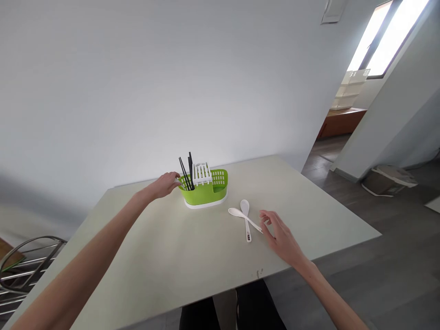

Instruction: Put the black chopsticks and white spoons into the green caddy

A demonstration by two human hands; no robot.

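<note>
A green utensil basket (pixel 202 196) with a white base and a white slotted top rack (pixel 201 173) stands near the wall. Several black chopsticks (pixel 185 173) lean upright in its left compartment. My left hand (pixel 165 184) is at the basket's left end, its fingers closed on a thin white utensil (pixel 178 181) whose kind is mostly hidden. On the table, one white spoon (pixel 237 212) lies crossed over another white spoon (pixel 248 233). My right hand (pixel 281 238) is just right of them, fingers curved and apart, near the upper spoon's handle end, holding nothing that I can see.
The pale table (pixel 165 256) has its back edge along a plain wall. At left is a metal-tube rack or chair (pixel 30 261). Stacked white baskets (pixel 349 89) stand by the window at far right, and a covered bin (pixel 388 179) sits on the floor.
</note>
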